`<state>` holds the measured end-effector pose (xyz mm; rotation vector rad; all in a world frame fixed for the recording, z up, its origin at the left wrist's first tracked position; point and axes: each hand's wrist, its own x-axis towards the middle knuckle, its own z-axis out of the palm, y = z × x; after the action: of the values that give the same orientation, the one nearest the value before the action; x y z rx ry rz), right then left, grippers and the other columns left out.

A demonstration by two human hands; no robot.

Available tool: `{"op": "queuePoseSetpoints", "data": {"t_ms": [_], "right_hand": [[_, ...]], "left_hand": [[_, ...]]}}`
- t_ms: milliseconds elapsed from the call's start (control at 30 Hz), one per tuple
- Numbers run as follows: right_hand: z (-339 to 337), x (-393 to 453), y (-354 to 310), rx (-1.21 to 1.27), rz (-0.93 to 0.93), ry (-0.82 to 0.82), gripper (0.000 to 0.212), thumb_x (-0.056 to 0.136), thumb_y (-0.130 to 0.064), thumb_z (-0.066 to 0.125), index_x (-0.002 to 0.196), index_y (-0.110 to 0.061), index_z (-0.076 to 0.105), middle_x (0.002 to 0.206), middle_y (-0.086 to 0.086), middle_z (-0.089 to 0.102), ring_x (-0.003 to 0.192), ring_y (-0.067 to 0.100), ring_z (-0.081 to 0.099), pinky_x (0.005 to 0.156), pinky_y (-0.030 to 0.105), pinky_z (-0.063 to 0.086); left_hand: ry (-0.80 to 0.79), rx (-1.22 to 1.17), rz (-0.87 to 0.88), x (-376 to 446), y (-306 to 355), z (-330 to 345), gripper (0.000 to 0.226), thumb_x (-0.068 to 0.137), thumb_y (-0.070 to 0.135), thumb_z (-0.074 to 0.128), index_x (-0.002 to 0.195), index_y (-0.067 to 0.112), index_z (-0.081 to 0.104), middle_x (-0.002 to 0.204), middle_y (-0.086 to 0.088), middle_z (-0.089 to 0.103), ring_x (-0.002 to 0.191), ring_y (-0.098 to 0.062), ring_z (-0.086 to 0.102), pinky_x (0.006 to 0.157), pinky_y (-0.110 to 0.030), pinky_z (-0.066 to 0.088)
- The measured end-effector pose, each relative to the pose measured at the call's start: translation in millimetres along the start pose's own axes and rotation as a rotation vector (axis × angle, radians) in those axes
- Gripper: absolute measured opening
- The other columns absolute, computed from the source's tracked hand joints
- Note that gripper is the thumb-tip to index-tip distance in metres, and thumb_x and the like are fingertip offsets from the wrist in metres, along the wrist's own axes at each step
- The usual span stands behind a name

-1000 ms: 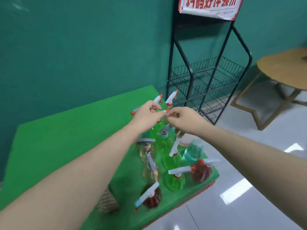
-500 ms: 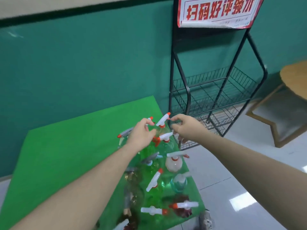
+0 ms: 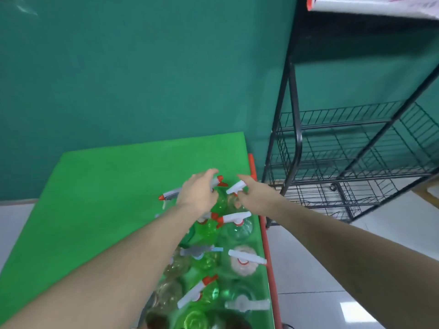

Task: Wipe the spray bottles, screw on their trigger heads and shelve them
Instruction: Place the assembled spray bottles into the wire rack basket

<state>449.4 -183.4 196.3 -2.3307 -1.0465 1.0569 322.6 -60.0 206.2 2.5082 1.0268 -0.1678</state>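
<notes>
A bright green cloth [image 3: 114, 186] covers the table, whose red-orange edge [image 3: 264, 233] shows along the right side. Behind it stands a dark teal wall [image 3: 142, 67]. To the right is a black wire shelf rack [image 3: 344, 162] with several basket tiers, all of them without bottles as far as I can see, and a white sign with a red border [image 3: 370, 4] at its top. The floor [image 3: 320, 257] is pale glossy tile.

The spray bottles [image 3: 209, 262] crowd the right side of the table, near the rack. I count roughly nine or ten bodies, mostly green and clear; the nearest ones are blurred, so the number is not sure. About eight trigger heads [image 3: 234, 217] show, white or grey with red-orange tips and collars. One grey head [image 3: 169, 194] sticks out to the left, behind the left wrist.

Both arms reach over the group to the far bottles. The left hand [image 3: 198, 192] lies over a bottle top with a red-tipped nozzle [image 3: 221, 180] poking out past its fingers, which curl down around it; it seems to grasp that head, though the hold is partly hidden. The right hand [image 3: 255, 194] is at a white trigger head [image 3: 236, 187] of the neighbouring bottle, touching it, but I cannot tell whether its fingers close on it.
</notes>
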Motion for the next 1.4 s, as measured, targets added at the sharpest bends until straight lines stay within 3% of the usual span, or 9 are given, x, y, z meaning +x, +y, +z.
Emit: {"op": "queuePoseSetpoints", "data": {"t_ms": [67, 167, 267, 400, 567, 700, 900, 1067, 1400], "right_hand": [[6, 16, 1, 0.003, 0.023, -0.004, 0.058, 0.105, -0.032, 0.036, 0.159, -0.034, 0.016, 0.119, 0.01, 0.068, 0.06, 0.014, 0.054, 0.05, 0.028, 0.041], [13, 32, 4, -0.022, 0.062, -0.034, 0.05, 0.107, -0.035, 0.032, 0.157, -0.028, 0.025, 0.139, 0.012, 0.058, 0.083, 0.018, 0.064, 0.065, 0.029, 0.048], [16, 37, 10, -0.032, 0.085, 0.054, 0.036, 0.107, -0.031, 0.031, 0.136, -0.016, 0.047, 0.123, 0.012, 0.064, 0.105, 0.031, 0.063, 0.084, 0.04, 0.05], [16, 38, 19, -0.012, 0.117, 0.172, 0.026, 0.108, -0.035, 0.03, 0.115, -0.016, 0.046, 0.084, 0.004, 0.061, 0.073, 0.019, 0.061, 0.054, 0.031, 0.042], [5, 27, 25, -0.089, 0.136, 0.261, 0.007, 0.099, -0.022, 0.047, 0.103, -0.02, 0.053, 0.082, 0.003, 0.063, 0.069, 0.019, 0.061, 0.055, 0.03, 0.047], [-24, 5, 17, -0.078, 0.091, 0.312, 0.014, 0.097, -0.011, 0.046, 0.102, -0.022, 0.054, 0.079, 0.0, 0.06, 0.059, 0.012, 0.056, 0.047, 0.025, 0.037], [-85, -50, 4, 0.035, 0.033, 0.422, 0.018, 0.095, -0.014, 0.048, 0.105, -0.026, 0.056, 0.082, 0.003, 0.062, 0.063, 0.016, 0.056, 0.05, 0.027, 0.039], [-145, -94, 5, 0.056, 0.022, 0.536, 0.02, 0.093, -0.016, 0.051, 0.107, -0.027, 0.06, 0.076, 0.001, 0.061, 0.055, 0.014, 0.046, 0.048, 0.025, 0.03], [-254, -96, 62, 0.102, 0.036, 0.634, 0.024, 0.095, -0.018, 0.051, 0.111, -0.028, 0.065, 0.096, 0.0, 0.072, 0.076, 0.023, 0.072, 0.075, 0.044, 0.061]], "left_hand": [[-0.027, 0.008, -0.017, 14, -4, 8, 0.068, 0.099, 0.013, 0.061, 0.159, 0.027, 0.032, 0.144, -0.008, 0.056, 0.102, -0.021, 0.064, 0.067, -0.024, 0.051], [-0.09, 0.012, -0.077, 28, -12, 26, 0.062, 0.102, 0.016, 0.058, 0.158, 0.027, 0.034, 0.114, -0.001, 0.064, 0.06, -0.007, 0.057, 0.039, -0.016, 0.037], [-0.082, 0.047, -0.074, 40, -17, 36, 0.04, 0.107, 0.018, 0.052, 0.146, 0.026, 0.05, 0.091, 0.0, 0.066, 0.05, -0.008, 0.052, 0.031, -0.015, 0.031], [-0.05, 0.02, -0.042, 47, -18, 41, 0.021, 0.109, 0.019, 0.048, 0.122, 0.022, 0.064, 0.08, 0.0, 0.065, 0.054, -0.012, 0.055, 0.039, -0.022, 0.038], [0.011, -0.089, 0.011, 41, -5, 30, 0.019, 0.11, 0.027, 0.047, 0.118, 0.018, 0.062, 0.076, -0.001, 0.062, 0.055, -0.013, 0.051, 0.044, -0.025, 0.034], [0.089, -0.158, 0.036, 27, 17, 3, 0.013, 0.106, 0.027, 0.054, 0.113, 0.021, 0.063, 0.075, 0.003, 0.064, 0.054, -0.01, 0.05, 0.045, -0.028, 0.029], [0.147, -0.36, 0.106, 2, 67, -50, 0.009, 0.093, 0.025, 0.066, 0.1, 0.031, 0.063, 0.086, 0.005, 0.073, 0.059, -0.018, 0.061, 0.046, -0.032, 0.037], [0.189, -0.526, 0.174, -8, 122, -88, 0.005, 0.087, 0.026, 0.067, 0.091, 0.028, 0.065, 0.083, 0.006, 0.073, 0.073, -0.023, 0.071, 0.069, -0.044, 0.058], [0.201, -0.74, 0.205, 35, 235, -103, 0.003, 0.094, 0.025, 0.063, 0.097, 0.025, 0.062, 0.08, -0.002, 0.073, 0.064, -0.022, 0.074, 0.075, -0.045, 0.061]]}}
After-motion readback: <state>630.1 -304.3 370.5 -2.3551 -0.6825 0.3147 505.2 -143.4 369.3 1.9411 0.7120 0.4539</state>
